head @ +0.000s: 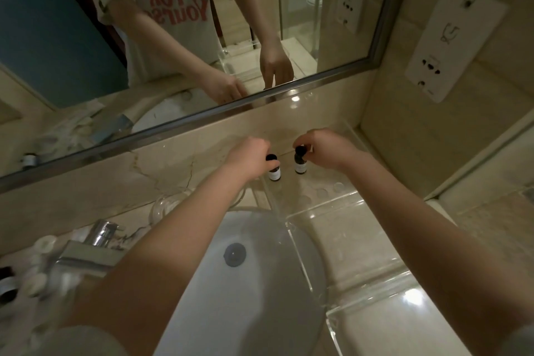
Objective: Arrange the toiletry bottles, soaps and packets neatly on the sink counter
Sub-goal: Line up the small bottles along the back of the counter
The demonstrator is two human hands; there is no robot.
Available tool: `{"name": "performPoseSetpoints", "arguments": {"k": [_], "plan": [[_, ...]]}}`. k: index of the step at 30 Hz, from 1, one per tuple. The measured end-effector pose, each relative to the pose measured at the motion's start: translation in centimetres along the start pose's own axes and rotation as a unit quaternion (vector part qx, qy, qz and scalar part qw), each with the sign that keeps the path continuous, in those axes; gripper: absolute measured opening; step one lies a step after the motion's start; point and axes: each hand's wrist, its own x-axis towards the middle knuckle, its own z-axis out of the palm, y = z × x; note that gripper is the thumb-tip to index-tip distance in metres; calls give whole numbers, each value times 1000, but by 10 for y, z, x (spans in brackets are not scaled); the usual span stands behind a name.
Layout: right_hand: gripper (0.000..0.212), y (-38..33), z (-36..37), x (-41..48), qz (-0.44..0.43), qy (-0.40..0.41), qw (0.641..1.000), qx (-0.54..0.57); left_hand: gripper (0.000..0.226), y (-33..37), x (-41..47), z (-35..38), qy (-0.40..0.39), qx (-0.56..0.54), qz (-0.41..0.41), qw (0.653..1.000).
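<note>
Hands on caps: our left hand (250, 158) curls its fingers round the black top of a small dark bottle with a white label (274, 173), while our right hand (328, 150) pinches the cap of a matching second dark bottle (300, 167). Both grips are closed tight on the caps, with nothing else held. The two bottles stand upright side by side, near each other but apart, at the far end of a clear acrylic tray (346, 234) that lies on the beige marble counter (130, 191) just below the mirror. Whether their bases have fully settled we cannot tell. We judge this to be the placing step for the first pair, with most of the arranging yet to do. A cluster of round white soaps and packets (36, 277) lies well apart, at the left past the chrome tap (98, 240) and the white sink basin (254, 283). The next move, in our view, calls for squaring the pair, letting go without tipping either one, then reaching left across the basin.
</note>
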Motion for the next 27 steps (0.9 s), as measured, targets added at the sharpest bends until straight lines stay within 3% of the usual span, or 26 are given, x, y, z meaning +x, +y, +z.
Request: {"name": "performPoseSetpoints", "arguments": {"k": [6,11,15,19,27], "plan": [[40,2,0,-2,3,11,1000,3,52,-3,-2,-1,-21,-45,39,998],[21,2,-3,4,4,7,999,-35,36,-4,-3,1,-13,-72,39,997],[31,-2,-7,5,-2,-8,994,-108,32,-4,-2,2,-9,-73,38,997],[48,-3,-10,6,-2,8,996,-86,29,-5,0,2,-4,-70,39,997],[19,-13,-5,21,-18,-17,994,-105,26,-19,8,-4,30,-48,14,998]]}}
